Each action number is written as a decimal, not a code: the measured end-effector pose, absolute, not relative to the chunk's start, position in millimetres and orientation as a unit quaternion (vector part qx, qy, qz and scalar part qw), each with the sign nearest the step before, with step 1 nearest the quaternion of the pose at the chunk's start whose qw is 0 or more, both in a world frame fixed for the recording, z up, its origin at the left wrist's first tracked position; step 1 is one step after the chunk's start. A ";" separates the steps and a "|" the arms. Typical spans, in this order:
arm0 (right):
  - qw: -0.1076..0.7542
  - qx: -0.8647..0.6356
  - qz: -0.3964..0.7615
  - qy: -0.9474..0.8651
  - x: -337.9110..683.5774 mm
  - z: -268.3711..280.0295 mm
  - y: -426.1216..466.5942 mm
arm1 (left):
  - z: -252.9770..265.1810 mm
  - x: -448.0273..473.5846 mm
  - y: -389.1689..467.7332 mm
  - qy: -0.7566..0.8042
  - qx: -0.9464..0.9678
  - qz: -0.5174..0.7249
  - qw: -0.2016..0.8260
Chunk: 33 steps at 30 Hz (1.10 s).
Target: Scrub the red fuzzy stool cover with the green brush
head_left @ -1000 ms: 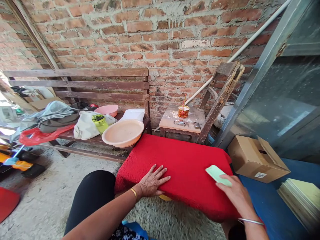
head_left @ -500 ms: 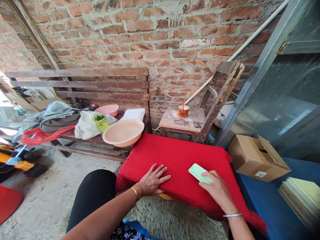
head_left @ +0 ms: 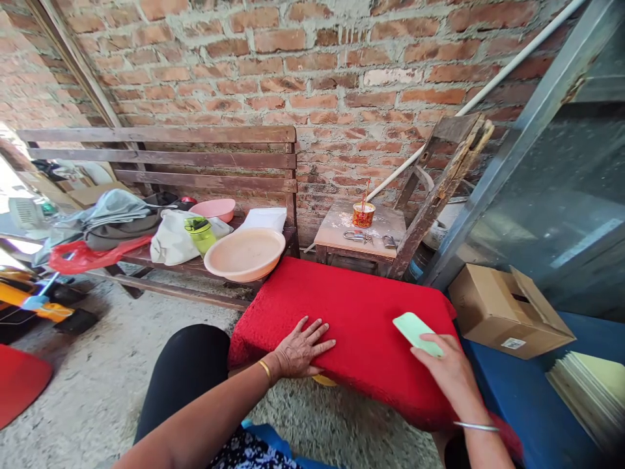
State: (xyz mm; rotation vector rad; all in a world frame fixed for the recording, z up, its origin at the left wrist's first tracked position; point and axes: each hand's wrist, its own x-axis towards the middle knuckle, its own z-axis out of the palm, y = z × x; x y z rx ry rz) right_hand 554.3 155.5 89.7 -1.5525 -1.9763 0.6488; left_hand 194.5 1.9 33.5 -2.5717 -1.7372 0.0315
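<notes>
One mint-green slab [head_left: 413,329], smooth, round-cornered; right hand [head_left: 452,368] pinching one end. Left hand [head_left: 299,352] is spread flat on red cloth [head_left: 356,306].

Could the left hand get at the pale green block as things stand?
Probably yes: only red cloth lies between the left hand and the block, though the right hand grips it.

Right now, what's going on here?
A person's right hand grips a flat pale green item at a red cloth; whether it touches the cloth is unclear. The left hand lies spread on the cloth near the edge. A peach basin sits on the wooden bench, and a cardboard box is off to the right.
</notes>
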 end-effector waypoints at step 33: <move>0.182 -0.571 0.126 -0.791 523.7 67.6 137.3 | 24.4 191.8 -1.0 -0.552 -0.832 -0.018 0.052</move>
